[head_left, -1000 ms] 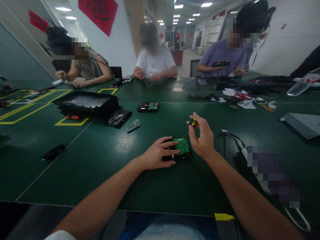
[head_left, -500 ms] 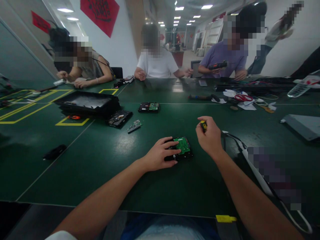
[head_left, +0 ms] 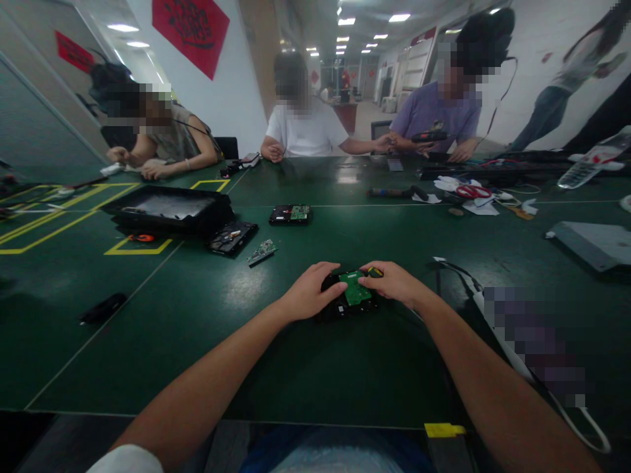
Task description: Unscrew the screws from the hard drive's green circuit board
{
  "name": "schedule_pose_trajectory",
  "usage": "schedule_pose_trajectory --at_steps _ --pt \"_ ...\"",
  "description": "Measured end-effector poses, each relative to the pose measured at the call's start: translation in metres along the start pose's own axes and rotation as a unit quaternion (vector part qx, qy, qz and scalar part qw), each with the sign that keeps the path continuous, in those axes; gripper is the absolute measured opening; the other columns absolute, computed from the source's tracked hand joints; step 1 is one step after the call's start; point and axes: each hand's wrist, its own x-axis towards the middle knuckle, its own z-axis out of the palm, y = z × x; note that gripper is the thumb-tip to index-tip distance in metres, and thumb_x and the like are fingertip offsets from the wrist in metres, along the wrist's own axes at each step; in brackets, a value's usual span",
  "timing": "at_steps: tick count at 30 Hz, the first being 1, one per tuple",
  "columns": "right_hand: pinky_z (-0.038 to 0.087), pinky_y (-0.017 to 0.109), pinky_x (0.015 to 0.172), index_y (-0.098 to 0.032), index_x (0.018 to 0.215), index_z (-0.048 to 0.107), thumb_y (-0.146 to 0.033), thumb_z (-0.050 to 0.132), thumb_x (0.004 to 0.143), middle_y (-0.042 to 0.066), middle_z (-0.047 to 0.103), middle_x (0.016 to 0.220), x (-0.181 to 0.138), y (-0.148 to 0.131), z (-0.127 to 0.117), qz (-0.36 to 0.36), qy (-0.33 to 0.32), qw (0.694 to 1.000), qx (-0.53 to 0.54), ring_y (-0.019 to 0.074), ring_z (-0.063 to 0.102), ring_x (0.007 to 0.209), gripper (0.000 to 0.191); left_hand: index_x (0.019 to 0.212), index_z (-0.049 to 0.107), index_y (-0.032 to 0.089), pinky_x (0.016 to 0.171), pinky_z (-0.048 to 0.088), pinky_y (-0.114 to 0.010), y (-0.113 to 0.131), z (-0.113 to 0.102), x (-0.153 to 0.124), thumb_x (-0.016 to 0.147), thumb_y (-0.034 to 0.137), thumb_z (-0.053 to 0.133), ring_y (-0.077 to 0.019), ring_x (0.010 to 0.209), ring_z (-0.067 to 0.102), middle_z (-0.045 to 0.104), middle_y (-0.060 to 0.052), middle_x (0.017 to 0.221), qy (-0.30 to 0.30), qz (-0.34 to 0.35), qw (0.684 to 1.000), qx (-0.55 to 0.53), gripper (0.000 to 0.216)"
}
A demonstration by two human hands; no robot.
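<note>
A black hard drive [head_left: 342, 309] with a green circuit board [head_left: 355, 289] lies on the table in front of me, board side up. My left hand [head_left: 315, 290] grips its left side, thumb on top by the board and fingers around the far edge. At the drive's right side is my right hand [head_left: 392, 281], its thumb and forefinger at the board's edge. Tucked in that hand is a yellow-and-black handled screwdriver [head_left: 375, 271], mostly hidden by the fingers.
Farther off lie another hard drive [head_left: 290, 214], a loose circuit board [head_left: 262, 251], a drive beside a black tray [head_left: 167, 203], and a black object [head_left: 103, 309]. A power strip [head_left: 503, 338] with cables runs along the right. Several people sit opposite; one holds a power tool [head_left: 428, 136].
My right hand has moved left and down to the drive with the screwdriver. The left hand has changed from spread fingers on top to gripping the drive's side.
</note>
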Motion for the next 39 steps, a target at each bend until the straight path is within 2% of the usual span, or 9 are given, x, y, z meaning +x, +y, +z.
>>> schedule_pose_trajectory --at_steps 4,12,17,21,26,30,34,36,39 --pt "0.046 0.027 0.059 -0.024 0.135 0.064 -0.042 0.075 0.089 0.006 0.068 0.098 0.002 0.003 0.001 -0.022 0.005 1.000 -0.003 0.0133 0.057 0.070 0.050 0.150 0.051 0.019 0.110 0.050 -0.049 0.001 -0.003 0.005 0.093 0.065 0.062 -0.0311 0.130 0.060 0.063 -0.014 0.144 -0.041 -0.023 0.999 -0.016 0.074" --pt "0.047 0.026 0.060 -0.023 0.130 0.065 -0.036 0.074 0.090 0.007 0.069 0.107 0.003 0.004 0.003 -0.049 0.007 0.999 -0.009 0.0120 0.059 0.071 0.043 0.161 0.037 0.025 0.120 0.034 -0.062 0.012 -0.003 -0.009 0.075 0.077 0.074 -0.0419 0.150 0.037 0.037 -0.017 0.166 -0.099 0.035 0.992 0.067 0.107" --pt "0.046 0.024 0.059 -0.022 0.126 0.064 -0.032 0.075 0.090 0.005 0.068 0.103 0.001 0.001 0.004 -0.045 0.011 0.999 -0.007 0.0113 0.058 0.070 0.039 0.158 0.040 0.022 0.120 0.036 -0.058 0.013 0.007 -0.007 0.088 0.072 0.063 -0.0378 0.148 0.041 0.044 -0.017 0.162 -0.065 0.021 0.994 0.083 0.089" --pt "0.046 0.024 0.058 -0.021 0.124 0.065 -0.030 0.074 0.090 0.005 0.068 0.101 0.002 0.002 0.004 -0.046 0.015 0.999 -0.009 0.0108 0.057 0.068 0.036 0.157 0.041 0.019 0.121 0.033 -0.060 0.014 0.018 -0.009 0.084 0.074 0.066 -0.0390 0.148 0.039 0.043 -0.018 0.161 -0.040 0.021 0.993 0.107 0.095" --pt "0.048 0.026 0.062 -0.023 0.127 0.066 -0.037 0.075 0.090 0.005 0.067 0.101 0.002 0.005 0.003 -0.053 0.014 0.998 -0.012 0.0125 0.058 0.072 0.041 0.157 0.041 0.018 0.123 0.029 -0.062 0.014 0.027 -0.013 0.084 0.068 0.070 -0.0403 0.151 0.035 0.039 -0.020 0.163 -0.016 0.025 0.991 0.128 0.093" --pt "0.048 0.026 0.061 -0.024 0.127 0.066 -0.039 0.077 0.089 0.004 0.066 0.096 0.002 0.005 0.003 -0.041 0.014 0.999 -0.006 0.0132 0.058 0.072 0.042 0.158 0.038 0.020 0.124 0.027 -0.062 0.011 0.024 -0.015 0.085 0.064 0.071 -0.0402 0.153 0.032 0.034 -0.020 0.166 -0.021 0.061 0.991 0.120 0.092" --pt "0.046 0.024 0.060 -0.022 0.124 0.066 -0.035 0.076 0.089 0.004 0.066 0.095 0.002 0.003 0.004 -0.051 0.018 0.999 -0.005 0.0119 0.057 0.071 0.039 0.155 0.044 0.023 0.125 0.030 -0.057 0.008 0.020 -0.017 0.089 0.059 0.070 -0.0365 0.153 0.033 0.035 -0.016 0.165 -0.008 0.102 0.989 0.103 0.079" --pt "0.046 0.023 0.059 -0.021 0.123 0.066 -0.033 0.076 0.089 0.004 0.067 0.095 0.002 0.003 0.004 -0.054 0.017 0.998 -0.004 0.0114 0.057 0.070 0.037 0.151 0.048 0.024 0.124 0.032 -0.056 0.008 0.021 -0.016 0.093 0.057 0.064 -0.0344 0.151 0.036 0.040 -0.015 0.162 0.008 0.086 0.992 0.088 0.069" --pt "0.046 0.023 0.058 -0.020 0.123 0.065 -0.031 0.075 0.089 0.003 0.066 0.096 0.002 0.002 0.005 -0.051 0.015 0.999 -0.003 0.0108 0.056 0.068 0.036 0.147 0.051 0.018 0.120 0.038 -0.054 0.012 0.028 -0.012 0.098 0.051 0.058 -0.0333 0.144 0.045 0.051 -0.017 0.153 0.042 0.014 0.996 0.076 0.059"
